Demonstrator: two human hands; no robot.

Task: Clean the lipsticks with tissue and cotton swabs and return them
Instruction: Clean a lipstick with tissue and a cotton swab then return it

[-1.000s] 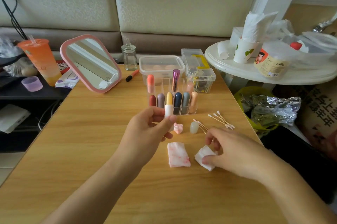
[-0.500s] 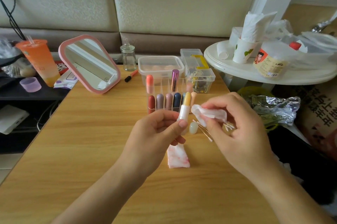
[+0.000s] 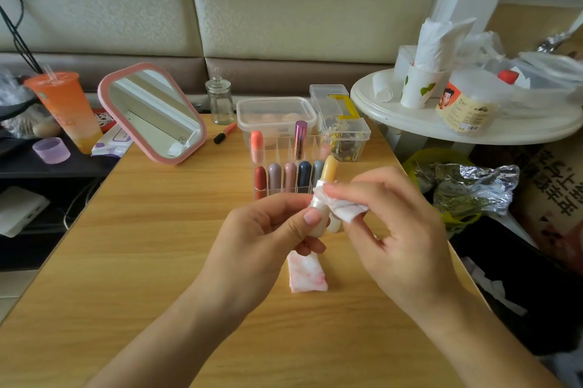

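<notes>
Your left grip (image 3: 262, 239) clamped the yellow lipstick (image 3: 328, 168), right grip (image 3: 397, 230) pinched tissue (image 3: 345, 206) at its collar; you needed light, twisting wipes.

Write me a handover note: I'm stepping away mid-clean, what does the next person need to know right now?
Left hand grips the yellow lipstick by its base, uncapped.
Right hand pinches a tissue against the tube just below the tip.
The rack holds the other lipsticks; a stained tissue lies on the table.
Done: wiping begun. Left: finish, cap it, return it to the rack.
</notes>
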